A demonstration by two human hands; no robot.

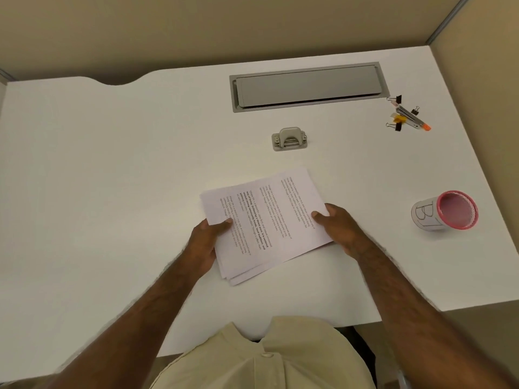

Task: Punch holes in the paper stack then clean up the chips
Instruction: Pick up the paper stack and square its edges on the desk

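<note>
We hold the paper stack (266,220) on the bench (112,164), left hand (206,242) and right hand (337,228) each pinching a side. No holes yet, we think. Next, the stack must slide up into the hole punch (289,138) just past it.

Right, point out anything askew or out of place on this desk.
The paper stack, held by the left hand and right hand, is fanned, its lower sheets poking out unevenly. The pink-rimmed mesh cup lies tipped on its side.
</note>
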